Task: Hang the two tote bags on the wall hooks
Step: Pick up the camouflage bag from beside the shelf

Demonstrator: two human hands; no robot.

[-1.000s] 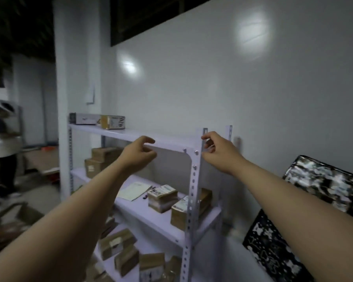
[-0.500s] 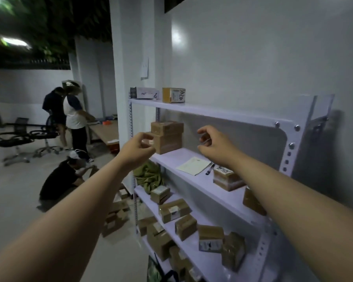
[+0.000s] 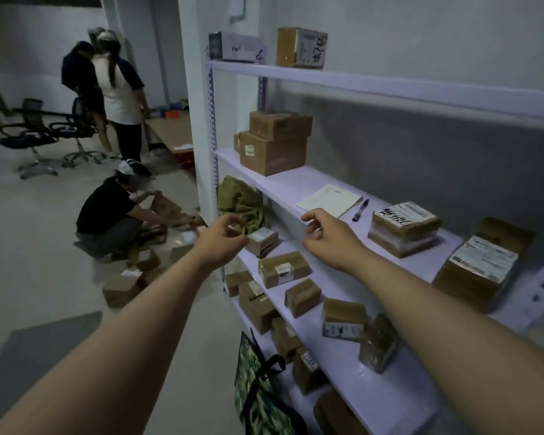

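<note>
A green patterned tote bag [image 3: 258, 390] with black handles stands on the floor at the bottom centre, leaning against the white shelf rack [image 3: 390, 89]. My left hand [image 3: 225, 240] hovers in front of the rack's left post, fingers loosely curled and holding nothing. My right hand [image 3: 325, 238] floats over the edge of the middle shelf, fingers apart and empty. Both hands are well above the bag. No second bag and no wall hooks are in view.
The rack holds several taped cardboard boxes [image 3: 274, 146], a paper sheet [image 3: 328, 200], a pen [image 3: 360, 210] and an olive cloth bundle [image 3: 241, 199]. A person [image 3: 107, 215] crouches on the floor among boxes at left. Two people [image 3: 107, 89] stand by office chairs [image 3: 35, 133] behind.
My view has swung left and down, from the rack's right end and a black patterned bag there to its left part. Both hands dropped from the top shelf to mid-shelf height.
</note>
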